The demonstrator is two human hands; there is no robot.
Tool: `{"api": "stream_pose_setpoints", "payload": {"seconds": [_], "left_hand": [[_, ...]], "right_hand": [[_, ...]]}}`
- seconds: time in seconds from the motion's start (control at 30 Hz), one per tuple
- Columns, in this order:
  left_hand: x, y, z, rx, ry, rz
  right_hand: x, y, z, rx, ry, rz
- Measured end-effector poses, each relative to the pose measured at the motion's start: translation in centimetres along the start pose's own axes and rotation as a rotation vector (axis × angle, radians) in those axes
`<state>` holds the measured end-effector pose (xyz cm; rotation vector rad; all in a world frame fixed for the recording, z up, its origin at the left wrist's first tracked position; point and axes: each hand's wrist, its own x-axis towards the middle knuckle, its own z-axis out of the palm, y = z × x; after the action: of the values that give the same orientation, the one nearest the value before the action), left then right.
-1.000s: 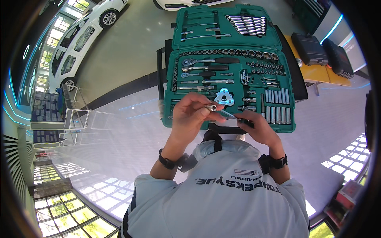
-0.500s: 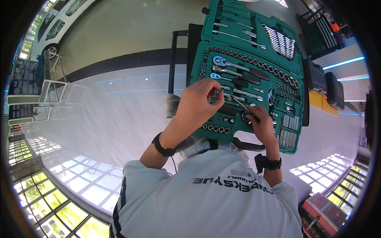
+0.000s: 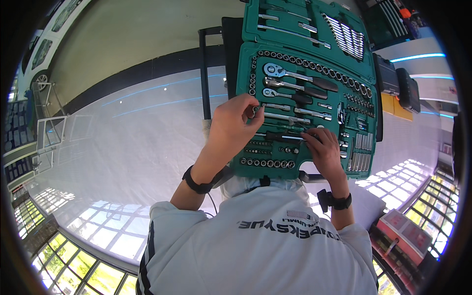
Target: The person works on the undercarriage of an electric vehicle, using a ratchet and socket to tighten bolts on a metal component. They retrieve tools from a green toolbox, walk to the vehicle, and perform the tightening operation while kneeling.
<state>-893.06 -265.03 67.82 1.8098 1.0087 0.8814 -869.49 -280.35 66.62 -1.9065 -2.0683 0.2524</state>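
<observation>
My left hand [image 3: 232, 122] is closed in a pinch on a small metal socket [image 3: 255, 110], its round end showing between thumb and forefinger. It hovers over the left part of an open green tool case [image 3: 241, 73]. My right hand [image 3: 322, 147] is low over the case, its fingers bent together at the end of a black-handled screwdriver [image 3: 282, 137] lying there. Its fingertips partly hide that end. Above the hands, a large ratchet [image 3: 295, 74], a second black-gripped handle [image 3: 295, 87] and a small ratchet [image 3: 287, 96] lie in their recesses. Chrome extension bars [image 3: 287, 117] lie just below these.
Rows of sockets [image 3: 314, 65] edge the tray. A row of wrenches [image 3: 346, 39] fills the lid. The case rests on a black-framed cart [image 3: 203, 73]. Dark cases [image 3: 408, 91] stand at the right, a red box [image 3: 405, 233] at lower right and a white car [image 3: 49, 44] at far left.
The slanting metal shaft in my right hand has gone down toward the tray, and the fingers are now at the screwdriver. My left hand still pinches the socket. The view has shifted slightly.
</observation>
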Motion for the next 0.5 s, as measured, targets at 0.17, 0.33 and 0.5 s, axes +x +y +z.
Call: {"api": "stream_pose_setpoints", "payload": {"seconds": [0.17,0.33,0.5], "left_hand": [[-0.8,-1.7,-0.2,-0.376,-0.283,-0.390],[-1.9,-4.3,0.3,-0.503,-0.397,-0.518],[-2.0,-4.4,0.2,-0.501,-0.447,-0.515]], "right_hand": [[1.4,-0.3,-0.3,0.057,-0.044,0.002],[5.2,1.3,-1.2,-0.010,0.008,0.043],[8.9,1.9,-1.9,-0.064,-0.103,0.078]]}}
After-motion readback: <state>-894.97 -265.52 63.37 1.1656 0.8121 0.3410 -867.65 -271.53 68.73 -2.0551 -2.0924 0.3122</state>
